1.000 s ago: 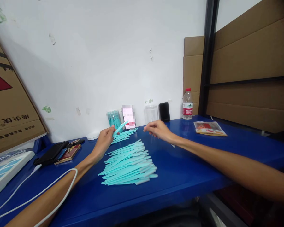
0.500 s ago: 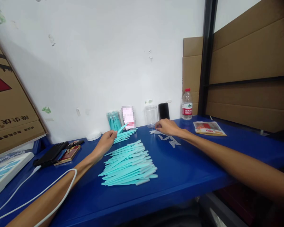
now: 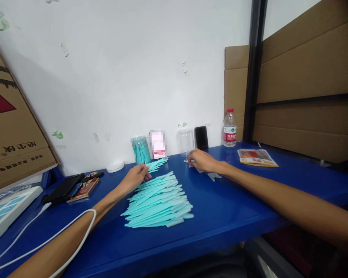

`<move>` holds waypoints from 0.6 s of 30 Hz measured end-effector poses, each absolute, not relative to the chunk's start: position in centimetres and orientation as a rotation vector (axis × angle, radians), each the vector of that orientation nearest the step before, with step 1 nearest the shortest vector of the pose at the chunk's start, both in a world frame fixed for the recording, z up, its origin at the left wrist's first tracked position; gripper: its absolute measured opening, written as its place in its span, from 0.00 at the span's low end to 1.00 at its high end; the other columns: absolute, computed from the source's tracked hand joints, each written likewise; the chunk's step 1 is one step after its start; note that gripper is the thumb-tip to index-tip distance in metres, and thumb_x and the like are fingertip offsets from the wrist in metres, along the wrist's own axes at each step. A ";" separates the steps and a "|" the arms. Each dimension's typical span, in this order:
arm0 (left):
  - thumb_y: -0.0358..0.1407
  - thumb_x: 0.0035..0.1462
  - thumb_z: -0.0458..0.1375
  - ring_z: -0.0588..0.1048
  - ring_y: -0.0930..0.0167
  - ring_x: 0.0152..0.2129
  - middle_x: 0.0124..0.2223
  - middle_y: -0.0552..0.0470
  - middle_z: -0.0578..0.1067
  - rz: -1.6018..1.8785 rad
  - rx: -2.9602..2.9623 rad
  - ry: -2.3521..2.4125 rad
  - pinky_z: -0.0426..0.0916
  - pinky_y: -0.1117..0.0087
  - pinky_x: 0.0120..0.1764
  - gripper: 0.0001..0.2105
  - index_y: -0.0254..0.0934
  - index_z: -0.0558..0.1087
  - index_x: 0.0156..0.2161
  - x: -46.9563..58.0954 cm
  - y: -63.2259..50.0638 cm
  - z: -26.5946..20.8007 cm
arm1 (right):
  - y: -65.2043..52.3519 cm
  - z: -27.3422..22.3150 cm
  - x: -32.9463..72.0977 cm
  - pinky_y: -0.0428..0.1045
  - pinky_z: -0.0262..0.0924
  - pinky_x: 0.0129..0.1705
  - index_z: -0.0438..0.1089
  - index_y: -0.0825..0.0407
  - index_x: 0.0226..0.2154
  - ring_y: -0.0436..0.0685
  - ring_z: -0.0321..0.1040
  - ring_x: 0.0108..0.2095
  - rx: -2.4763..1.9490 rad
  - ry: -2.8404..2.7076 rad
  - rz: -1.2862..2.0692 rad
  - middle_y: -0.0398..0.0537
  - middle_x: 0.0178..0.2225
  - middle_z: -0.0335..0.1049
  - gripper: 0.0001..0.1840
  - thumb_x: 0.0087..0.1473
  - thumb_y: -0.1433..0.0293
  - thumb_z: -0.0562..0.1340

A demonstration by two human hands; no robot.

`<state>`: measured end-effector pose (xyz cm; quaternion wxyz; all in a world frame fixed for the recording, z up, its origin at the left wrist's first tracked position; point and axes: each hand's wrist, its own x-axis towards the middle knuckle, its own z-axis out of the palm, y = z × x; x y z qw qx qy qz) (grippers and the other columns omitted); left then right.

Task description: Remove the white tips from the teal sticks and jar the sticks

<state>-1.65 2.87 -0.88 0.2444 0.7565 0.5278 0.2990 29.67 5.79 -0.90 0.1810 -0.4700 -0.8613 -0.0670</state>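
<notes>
My left hand [image 3: 138, 175] is curled over the far bundle of slim teal plastic sticks [image 3: 158, 165], fingers bent together; what they grip, if anything, is hidden. Just below it lies a larger pile of teal sticks [image 3: 161, 200], many with pale translucent sleeves at their right ends. To the right, my right hand [image 3: 203, 160] reaches down to small clear plastic sleeves [image 3: 214, 176] scattered on the blue table. Its thumb and fingertips are pinched low among them, and the hand covers several. A clear jar [image 3: 186, 143] stands right behind that hand.
Along the wall stand a jar full of teal sticks [image 3: 140, 150], a pink-and-white card [image 3: 157, 143], a black phone [image 3: 201, 138] and a water bottle [image 3: 230, 129]. A white lid [image 3: 115, 166] and a black case [image 3: 63, 188] lie left. A white cable [image 3: 88, 227] crosses my left forearm.
My left hand has moved slightly right and down; the teal stick that stuck out of its fingers no longer shows. The right hand has shifted slightly left over the clear sleeves.
</notes>
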 end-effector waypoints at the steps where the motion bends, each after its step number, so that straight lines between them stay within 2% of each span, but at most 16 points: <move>1: 0.55 0.55 0.46 0.76 0.65 0.32 0.35 0.43 0.78 0.807 2.062 1.441 0.69 0.65 0.35 0.21 0.37 0.64 0.30 -1.5 2.7 -0.7 | 5.7 -0.8 29.6 0.47 0.56 0.37 0.76 0.54 0.33 0.61 0.68 0.43 -1.320 -2.411 -0.214 0.55 0.38 0.74 0.10 0.54 0.76 0.58; 4: 0.55 0.55 0.46 0.76 0.65 0.32 0.35 0.43 0.79 0.792 2.067 1.442 0.69 0.64 0.36 0.21 0.38 0.65 0.30 -1.2 2.3 -0.4 | 5.5 -0.5 29.5 0.48 0.56 0.37 0.76 0.54 0.36 0.62 0.67 0.43 -1.322 -2.408 -0.261 0.56 0.40 0.74 0.12 0.54 0.75 0.57; 8: 0.55 0.56 0.45 0.76 0.64 0.32 0.34 0.44 0.79 0.797 2.082 1.435 0.69 0.64 0.36 0.21 0.38 0.65 0.30 -1.2 2.3 -0.4 | 5.0 -0.3 29.5 0.47 0.57 0.36 0.76 0.53 0.40 0.61 0.68 0.43 -1.359 -2.531 -0.166 0.56 0.42 0.74 0.16 0.49 0.76 0.60; 14: 0.54 0.58 0.46 0.75 0.66 0.30 0.33 0.45 0.79 0.807 2.065 1.385 0.68 0.65 0.36 0.21 0.37 0.65 0.30 -1.6 2.9 -1.0 | 4.8 -0.2 29.5 0.45 0.54 0.31 0.74 0.54 0.32 0.58 0.69 0.37 -1.407 -2.559 -0.133 0.53 0.36 0.74 0.08 0.49 0.77 0.59; 18: 0.55 0.57 0.47 0.75 0.66 0.31 0.34 0.44 0.79 0.813 2.024 1.355 0.68 0.65 0.36 0.21 0.37 0.65 0.31 -1.3 2.6 -0.9 | 5.3 -0.6 29.6 0.45 0.52 0.31 0.72 0.53 0.32 0.57 0.68 0.36 -1.401 -2.562 -0.122 0.52 0.35 0.73 0.07 0.50 0.76 0.59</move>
